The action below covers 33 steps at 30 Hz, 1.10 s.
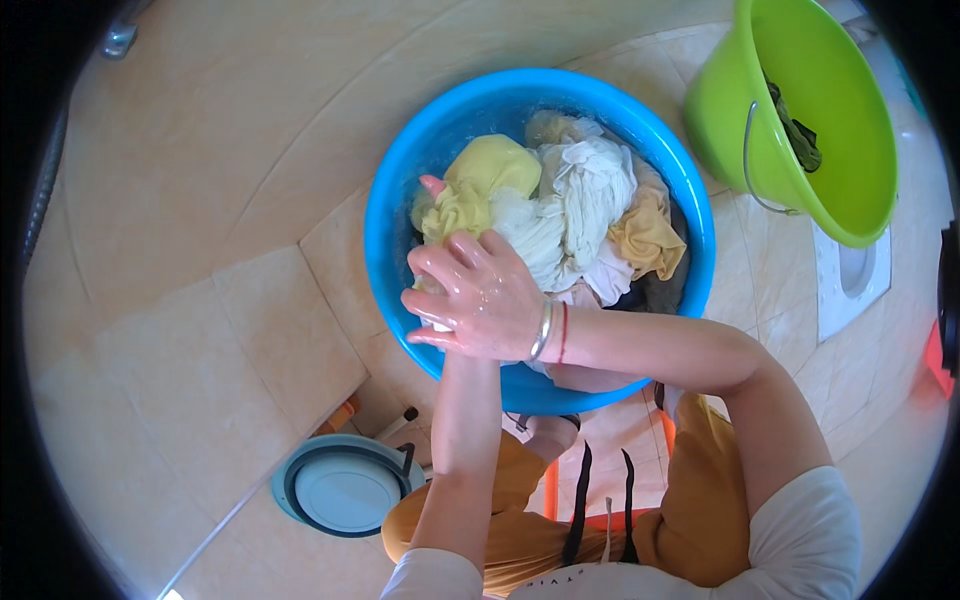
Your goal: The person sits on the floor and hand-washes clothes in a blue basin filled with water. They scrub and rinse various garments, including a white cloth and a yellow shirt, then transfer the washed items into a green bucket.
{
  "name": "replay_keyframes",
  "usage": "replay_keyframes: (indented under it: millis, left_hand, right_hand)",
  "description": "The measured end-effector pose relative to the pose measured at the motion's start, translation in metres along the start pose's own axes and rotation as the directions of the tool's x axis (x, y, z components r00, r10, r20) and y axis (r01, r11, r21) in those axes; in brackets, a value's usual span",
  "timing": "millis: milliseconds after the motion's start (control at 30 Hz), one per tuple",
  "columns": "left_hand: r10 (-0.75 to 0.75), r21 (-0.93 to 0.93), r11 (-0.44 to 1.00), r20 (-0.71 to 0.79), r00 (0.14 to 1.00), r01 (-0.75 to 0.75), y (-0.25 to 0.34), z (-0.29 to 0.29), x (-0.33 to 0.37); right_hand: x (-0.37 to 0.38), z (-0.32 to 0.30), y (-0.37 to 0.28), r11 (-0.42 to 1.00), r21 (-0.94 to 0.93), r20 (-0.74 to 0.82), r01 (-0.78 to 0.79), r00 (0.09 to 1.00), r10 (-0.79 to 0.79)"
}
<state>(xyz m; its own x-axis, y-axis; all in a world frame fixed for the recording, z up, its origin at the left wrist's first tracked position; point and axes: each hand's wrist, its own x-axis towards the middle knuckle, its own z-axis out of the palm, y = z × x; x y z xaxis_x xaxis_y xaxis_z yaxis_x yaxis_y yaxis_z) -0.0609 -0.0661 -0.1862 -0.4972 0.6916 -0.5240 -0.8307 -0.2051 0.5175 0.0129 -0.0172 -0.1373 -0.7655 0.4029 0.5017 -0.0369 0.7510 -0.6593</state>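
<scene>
The wet right hand (478, 293), fingers bent and parted, crosses over the left hand (432, 186), mostly hidden except a fingertip against the yellow cloth (500, 165). Whether either hand grips cannot be determined. The yellow cloth sits left inside the blue basin (379, 215), beside white cloth (592, 195). Right of the basin: a lime-green bucket (722, 105) with dark fabric (795, 130) inside.

Around the tiled floor (775, 270)
A green bucket (728, 110) has dark cloth (794, 128) inside; near it is a white floor fixture (832, 305). At lower left there is a pale-blue basin (345, 492).
</scene>
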Motion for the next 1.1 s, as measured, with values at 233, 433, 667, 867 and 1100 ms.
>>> replay_keyframes:
  millis: [233,433,667,867,1100]
  left_hand:
    - [0.121,0.11,0.987,-0.04,0.992,-0.116,-0.006,-0.019,0.02]
    - [0.207,0.181,0.965,-0.081,0.975,-0.19,-0.01,-0.022,0.026]
    - [0.169,0.214,0.968,-0.171,0.971,-0.131,-0.004,-0.021,0.027]
    - [-0.05,0.047,0.997,-0.218,0.975,0.062,0.011,-0.069,0.047]
    - [0.096,0.375,0.927,-0.21,0.973,-0.011,-0.019,-0.12,0.079]
  right_hand:
    - [0.02,0.014,0.031,0.986,0.169,-0.28,0.001,0.959,0.047]
    - [0.024,0.024,0.054,0.976,0.206,-0.207,-0.075,0.971,0.119]
    - [0.015,0.031,0.157,0.746,-0.009,0.136,-0.666,0.738,0.661]
    - [-0.011,0.05,0.179,0.857,-0.037,0.073,-0.514,0.854,0.515]
    - [-0.008,0.081,0.205,0.756,-0.404,0.441,-0.516,0.614,0.655]
